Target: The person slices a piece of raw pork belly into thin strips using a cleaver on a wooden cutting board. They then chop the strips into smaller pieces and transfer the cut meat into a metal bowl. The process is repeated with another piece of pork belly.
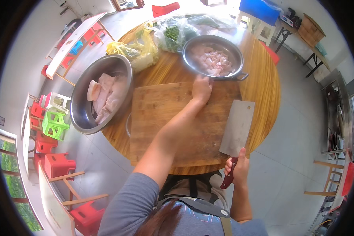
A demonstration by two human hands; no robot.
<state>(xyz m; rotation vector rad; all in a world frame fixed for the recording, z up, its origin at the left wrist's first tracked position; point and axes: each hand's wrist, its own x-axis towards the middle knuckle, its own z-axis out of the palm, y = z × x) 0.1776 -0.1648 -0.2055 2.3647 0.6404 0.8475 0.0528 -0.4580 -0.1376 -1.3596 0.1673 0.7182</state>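
My right hand [238,169] grips the dark red handle of a cleaver [237,126], its broad blade over the right edge of a wooden cutting board [162,118]. Reaching across the board, my left hand [202,89] is at the near rim of a round metal pan [242,60]; whether its fingers hold the rim is unclear. Small pieces of pale raw meat [216,60] lie in the pan. At the left, a deep steel basin [80,97] contains larger slabs of raw meat [106,94], tilted towards the table's edge.
Behind the board, a yellow plastic bag [141,51] and a clear bag of green vegetables [171,34] lie on the round wooden table [262,88]. Red stools [60,165] and a green stool [55,124] stand at the left, a side table with a wooden tub [311,29] at the upper right.
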